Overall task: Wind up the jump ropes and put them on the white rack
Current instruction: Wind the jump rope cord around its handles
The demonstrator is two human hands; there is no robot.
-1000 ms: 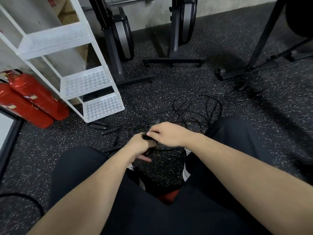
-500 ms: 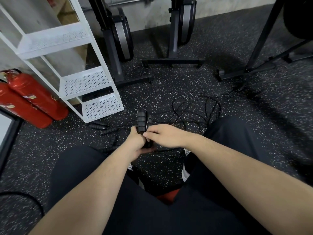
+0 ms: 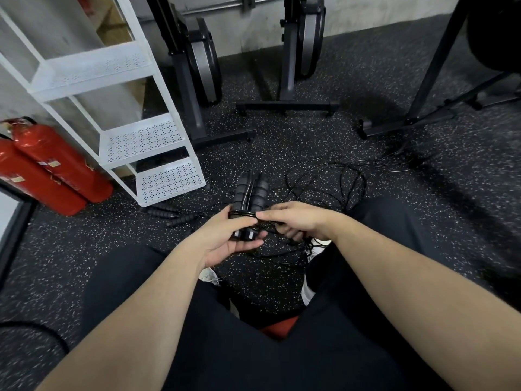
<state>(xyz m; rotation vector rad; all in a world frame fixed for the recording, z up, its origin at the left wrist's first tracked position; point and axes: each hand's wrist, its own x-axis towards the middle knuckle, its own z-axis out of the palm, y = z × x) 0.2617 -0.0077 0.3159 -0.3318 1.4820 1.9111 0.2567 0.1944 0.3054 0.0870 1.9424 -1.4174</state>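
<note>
The white rack (image 3: 146,139) looks like painted metal with perforated, matt shelves. The jump-rope handles (image 3: 249,193) look like ribbed matt black foam, their cord (image 3: 324,179) thin and glossy; the floor (image 3: 366,80) is speckled matt rubber.

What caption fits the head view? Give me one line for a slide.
Left hand grips two black foam jump-rope handles while right hand winds thin black cord around them.

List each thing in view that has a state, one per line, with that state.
Left hand: grips the paired handles.
Right hand: pinches the black cord at the handles.
Paired handles: side by side, cord wound round them.
Loose cord: tangled on the floor.
Spare handles: lying on the floor.
White rack: upright, shelves bare.
Fire extinguishers: leaning beside the rack.
</note>
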